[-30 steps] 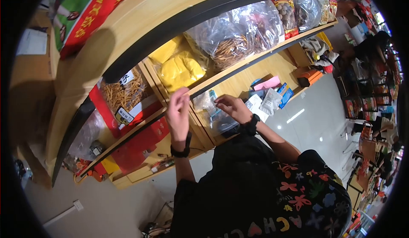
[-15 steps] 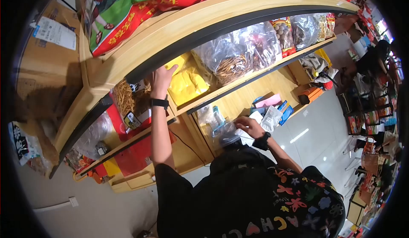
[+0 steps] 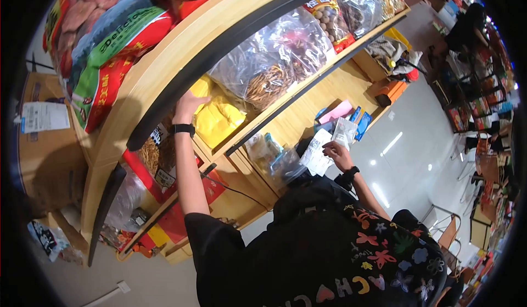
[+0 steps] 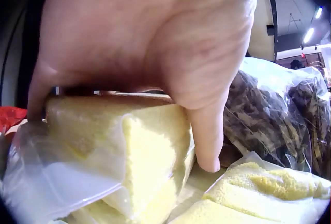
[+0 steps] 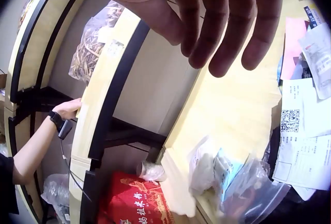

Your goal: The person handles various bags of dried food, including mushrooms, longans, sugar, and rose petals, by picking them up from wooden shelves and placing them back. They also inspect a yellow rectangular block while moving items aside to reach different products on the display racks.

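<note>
My left hand (image 3: 188, 109) reaches into the middle shelf at a clear plastic bag of yellow grain (image 4: 150, 156). In the left wrist view the palm lies over this bag, with the thumb down its right side and a finger down its left. A second bag of yellow grain (image 3: 219, 121) lies right beside it, nearer the shelf's front. My right hand (image 3: 337, 156) hovers over white printed papers (image 3: 317, 156) on the lower shelf. Its fingers (image 5: 222, 53) are loosely bent and hold nothing.
Large clear bags of dried goods (image 3: 269, 76) fill the shelf to the right. A pink item (image 3: 336, 111), a blue packet (image 3: 362, 123) and crumpled plastic bags (image 3: 285, 164) lie on the lower shelf. A cardboard box (image 3: 52, 158) stands at the far left.
My left hand has gone from in front of the shelf into it, onto the yellow grain bag. My right hand has moved right, from the plastic bags to over the papers.
</note>
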A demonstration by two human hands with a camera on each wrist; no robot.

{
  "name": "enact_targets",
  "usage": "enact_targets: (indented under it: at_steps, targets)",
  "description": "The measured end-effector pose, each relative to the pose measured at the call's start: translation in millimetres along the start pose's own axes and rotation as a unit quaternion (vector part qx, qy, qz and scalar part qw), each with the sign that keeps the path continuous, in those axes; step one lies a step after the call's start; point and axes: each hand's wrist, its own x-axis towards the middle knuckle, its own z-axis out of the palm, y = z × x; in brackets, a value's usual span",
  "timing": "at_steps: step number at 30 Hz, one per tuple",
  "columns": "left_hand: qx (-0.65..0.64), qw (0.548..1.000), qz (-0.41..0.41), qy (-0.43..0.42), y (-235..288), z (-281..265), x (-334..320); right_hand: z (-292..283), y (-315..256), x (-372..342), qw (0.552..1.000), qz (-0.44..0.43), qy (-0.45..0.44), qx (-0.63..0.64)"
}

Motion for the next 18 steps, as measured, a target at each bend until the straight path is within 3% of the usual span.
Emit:
enact_targets:
  at_steps: [4,11,14,16,18]
  targets:
    - [0.104,0.993,-0.058,-0.012,14,-3,-5,12,2,0,0.999,-0.018,-0.016,-0.031]
    - [0.114,0.992,-0.031,0.045,0,6,-7,16,-13,-2,0.997,-0.033,-0.03,-0.07]
    - [0.084,0.991,-0.01,0.106,-12,14,-11,10,-15,0,0.997,-0.024,-0.02,-0.065]
    - [-0.164,0.983,0.008,0.087,2,12,-37,4,-16,-8,0.997,-0.011,-0.013,-0.077]
    - [-0.127,0.986,-0.025,0.101,19,7,-62,0,-7,-11,0.998,-0.023,0.003,-0.059]
